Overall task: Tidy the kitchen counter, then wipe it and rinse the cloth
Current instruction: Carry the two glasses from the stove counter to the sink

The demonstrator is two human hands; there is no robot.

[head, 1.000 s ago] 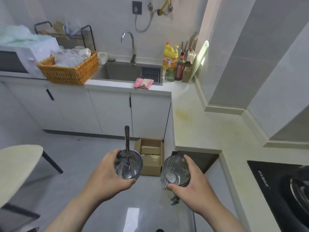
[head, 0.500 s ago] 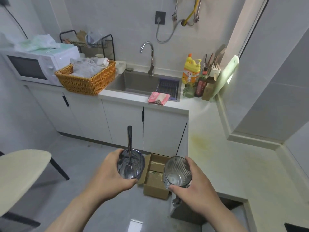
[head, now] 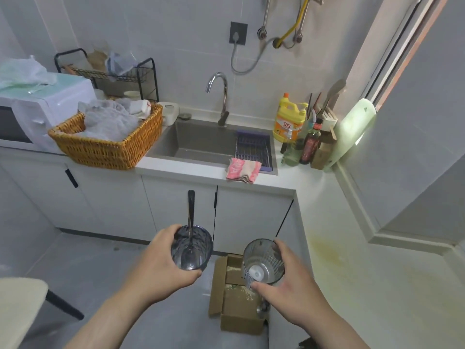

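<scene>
The bench [head: 334,280] runs in an L from the sink [head: 201,144] along the right wall, and its white top carries a yellowish stain near our right side. We hold two glasses out over the floor, in front of the bench's cabinet doors. Our left hand [head: 161,268] has its grip clamped around a dark glass [head: 191,246] in which a spoon [head: 190,222] stands upright, handle up. Our right hand [head: 294,285] has its grip clamped around a ribbed glass [head: 263,261], tilted so that its mouth faces us. Below the glasses, an open cardboard box [head: 239,301] sits on the floor. A pink cloth [head: 242,170] lies on the sink's front edge, beside a drain rack [head: 254,149]. Right of the sink stand a yellow detergent bottle [head: 289,119] and two smaller bottles [head: 302,147]. Left of the sink, a wicker basket [head: 108,147] of laundry rests next to a microwave [head: 42,109].
</scene>
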